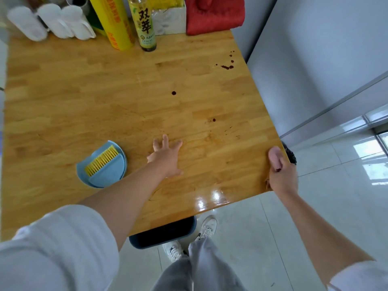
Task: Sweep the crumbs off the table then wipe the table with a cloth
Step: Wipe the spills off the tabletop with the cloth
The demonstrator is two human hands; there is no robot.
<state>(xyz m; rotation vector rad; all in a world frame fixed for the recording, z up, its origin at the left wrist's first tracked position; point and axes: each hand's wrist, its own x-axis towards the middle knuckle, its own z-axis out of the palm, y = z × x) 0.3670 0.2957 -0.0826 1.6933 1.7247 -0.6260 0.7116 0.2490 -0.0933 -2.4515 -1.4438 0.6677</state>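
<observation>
Table (117,85) edge hides what the curled right hand (282,171) grips, left hand (167,157) lies spread flat, bottle (144,24) reads 双莘.

Wooden table (105,97) — glossy, dotted with dark red stains (227,67) — bears a blue dustpan (105,171).

My glossy butcher-block wooden tabletop (84,97) carries a blue plastic dustpan with a yellow comb (102,165), dark red sauce spots (227,67), and a yellow-labelled glass bottle (146,26).

Blue dustpan (105,173), yellow comb teeth (101,160)
</observation>
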